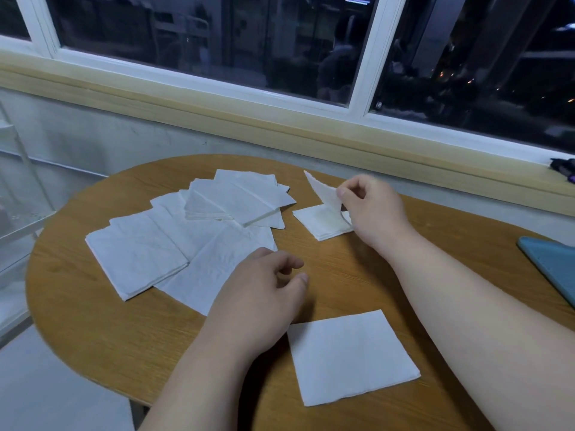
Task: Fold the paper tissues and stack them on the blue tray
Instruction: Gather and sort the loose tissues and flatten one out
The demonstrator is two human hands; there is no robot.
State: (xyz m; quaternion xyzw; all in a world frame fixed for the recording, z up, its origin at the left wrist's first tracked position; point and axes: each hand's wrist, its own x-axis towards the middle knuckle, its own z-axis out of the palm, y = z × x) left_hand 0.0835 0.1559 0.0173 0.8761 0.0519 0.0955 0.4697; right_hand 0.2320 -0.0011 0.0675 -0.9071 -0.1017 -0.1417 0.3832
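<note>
Several white paper tissues (199, 231) lie spread and overlapping on the left half of the round wooden table (342, 272). A small folded tissue (320, 220) lies further right, and my right hand (370, 209) pinches its upper flap, which stands lifted. My left hand (261, 293) hovers over the edge of the spread tissues with loosely curled fingers, holding nothing. One flat tissue (351, 356) lies near the table's front edge between my forearms. A corner of the blue tray (553, 262) shows at the right edge.
A wall with a wooden sill (280, 119) and a dark window runs behind the table. A white wire rack (18, 197) stands to the left. A small dark object (563, 168) sits on the sill at far right.
</note>
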